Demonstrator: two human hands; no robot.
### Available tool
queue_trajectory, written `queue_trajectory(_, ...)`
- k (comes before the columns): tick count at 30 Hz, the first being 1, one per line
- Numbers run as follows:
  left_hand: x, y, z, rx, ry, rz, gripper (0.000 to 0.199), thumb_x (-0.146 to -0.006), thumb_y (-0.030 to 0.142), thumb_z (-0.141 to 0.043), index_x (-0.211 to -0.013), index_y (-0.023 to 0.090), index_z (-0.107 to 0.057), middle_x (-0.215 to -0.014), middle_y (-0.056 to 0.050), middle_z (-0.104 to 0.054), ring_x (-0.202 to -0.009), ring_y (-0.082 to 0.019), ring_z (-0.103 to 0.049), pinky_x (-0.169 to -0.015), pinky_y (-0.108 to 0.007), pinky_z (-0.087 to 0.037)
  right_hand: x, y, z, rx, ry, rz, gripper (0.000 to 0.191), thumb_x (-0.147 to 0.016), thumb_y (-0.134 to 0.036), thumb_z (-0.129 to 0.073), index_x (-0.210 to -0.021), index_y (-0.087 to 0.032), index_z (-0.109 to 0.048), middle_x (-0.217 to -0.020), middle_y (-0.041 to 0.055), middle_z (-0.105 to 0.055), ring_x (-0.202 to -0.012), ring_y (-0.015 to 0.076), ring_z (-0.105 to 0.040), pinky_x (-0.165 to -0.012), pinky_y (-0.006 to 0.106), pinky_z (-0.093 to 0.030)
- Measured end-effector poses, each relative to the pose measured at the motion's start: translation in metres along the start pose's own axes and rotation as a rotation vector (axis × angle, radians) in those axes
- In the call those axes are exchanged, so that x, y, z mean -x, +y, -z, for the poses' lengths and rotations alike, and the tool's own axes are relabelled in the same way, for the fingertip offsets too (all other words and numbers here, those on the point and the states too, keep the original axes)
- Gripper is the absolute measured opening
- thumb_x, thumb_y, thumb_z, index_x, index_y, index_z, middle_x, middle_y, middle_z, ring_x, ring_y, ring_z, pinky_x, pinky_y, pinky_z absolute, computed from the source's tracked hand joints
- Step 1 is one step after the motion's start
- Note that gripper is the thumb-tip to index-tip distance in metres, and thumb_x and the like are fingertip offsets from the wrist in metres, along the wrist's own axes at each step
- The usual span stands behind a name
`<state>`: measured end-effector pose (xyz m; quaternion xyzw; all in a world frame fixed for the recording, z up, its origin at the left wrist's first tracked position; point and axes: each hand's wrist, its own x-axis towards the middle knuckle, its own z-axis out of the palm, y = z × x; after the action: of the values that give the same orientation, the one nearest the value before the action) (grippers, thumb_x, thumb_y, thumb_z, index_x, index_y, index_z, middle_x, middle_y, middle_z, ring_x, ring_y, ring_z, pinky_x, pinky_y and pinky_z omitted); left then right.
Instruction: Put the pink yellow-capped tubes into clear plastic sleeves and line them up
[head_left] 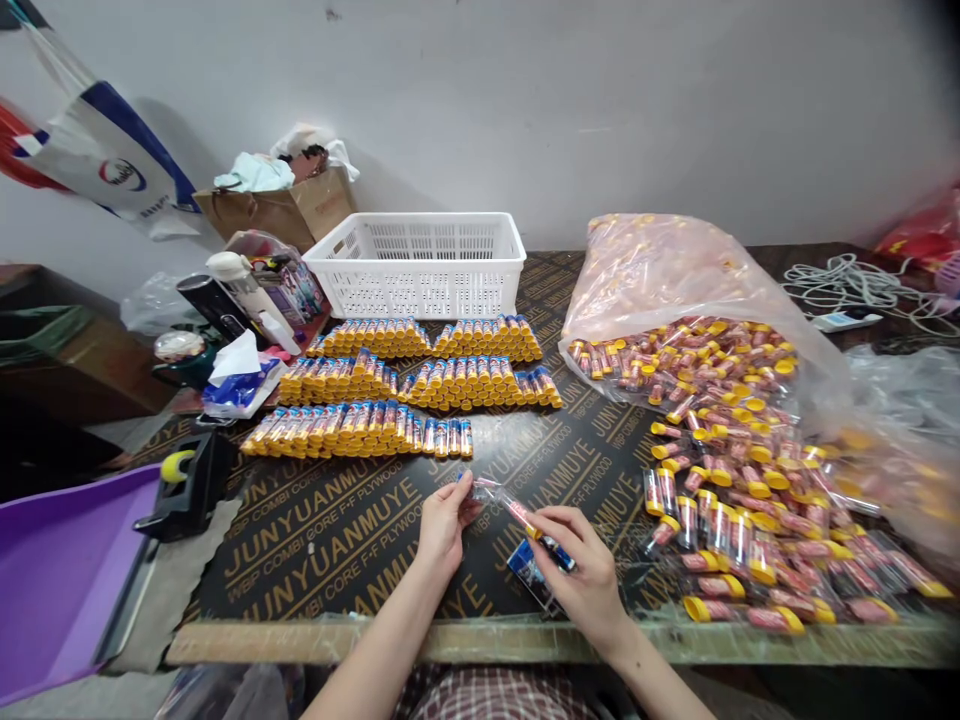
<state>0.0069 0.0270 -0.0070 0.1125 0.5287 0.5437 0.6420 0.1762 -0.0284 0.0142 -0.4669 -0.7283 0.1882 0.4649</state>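
In front of me, above the black board, a small clear tube with pink contents and a yellow cap [516,508] is held between both hands. My right hand [581,570] grips its yellow-capped end with thumb and fingers. My left hand [448,520] pinches the far end of the clear plastic around the tube; exactly what sits between its fingertips is partly hidden. Under my right hand lies a blue printed stack of labels or small sheets [536,575], partly covered. Beyond my left hand stand rows of finished-looking blue-and-yellow tubes [345,425], packed side by side.
A large heap of clear, yellow-capped tubes [750,480] spills from a translucent bag [667,265] on the right. Behind the rows stands a white basket [420,275]. A black tape dispenser [199,485], a tissue pack [241,390] and a purple dustpan-like tray [67,570] are at left.
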Motion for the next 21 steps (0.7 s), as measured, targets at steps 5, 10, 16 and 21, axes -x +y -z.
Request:
queue_trajectory(5, 0.0007, 0.0014, 0.0005, -0.047, 0.022, -0.044, 0.041, -0.045, 0.045, -0.081, -0.062, 0.011, -0.067, -0.059, -0.002, -0.063, -0.050, -0.007, -0.052, -0.051, -0.019, -0.043, 0.0013, -0.0008, -0.0002, -0.025, -0.022, 0.031, 0.046, -0.082, -0.007, -0.051, -0.121, -0.032, -0.055, -0.100, 0.0072, -0.056, -0.090, 0.0183, -0.060, -0.077, 0.033, -0.055)
queue_trajectory(10, -0.0002, 0.0015, 0.0006, -0.052, 0.061, -0.082, 0.040, -0.043, 0.045, -0.081, -0.056, 0.012, -0.063, -0.053, 0.002, -0.059, -0.048, -0.007, -0.051, -0.051, -0.020, -0.042, 0.0034, 0.0013, 0.0004, 0.027, -0.053, 0.049, 0.052, -0.083, -0.006, -0.049, -0.127, -0.032, -0.050, -0.102, 0.0084, -0.056, -0.092, 0.0188, -0.059, -0.078, 0.035, -0.055)
queue_trajectory(16, -0.0020, -0.0023, 0.0005, -0.101, 0.119, -0.151, 0.045, -0.048, 0.054, -0.076, -0.056, 0.011, -0.063, -0.055, -0.002, -0.061, -0.048, -0.010, -0.051, -0.048, -0.021, -0.040, 0.0066, -0.0008, -0.0023, 0.004, -0.089, 0.091, 0.051, -0.081, -0.006, -0.050, -0.124, -0.032, -0.053, -0.099, 0.0076, -0.060, -0.091, 0.0198, -0.062, -0.076, 0.034, -0.056)
queue_trajectory(21, -0.0042, -0.0045, 0.0028, -0.100, 0.168, -0.153, 0.047, -0.048, 0.056, -0.075, -0.052, 0.012, -0.061, -0.050, -0.001, -0.059, -0.044, -0.009, -0.049, -0.046, -0.021, -0.040, 0.0030, -0.0049, -0.0010, 0.027, 0.016, 0.071, 0.057, -0.080, -0.006, -0.052, -0.129, -0.036, -0.048, -0.101, 0.0073, -0.059, -0.090, 0.0201, -0.062, -0.077, 0.036, -0.056)
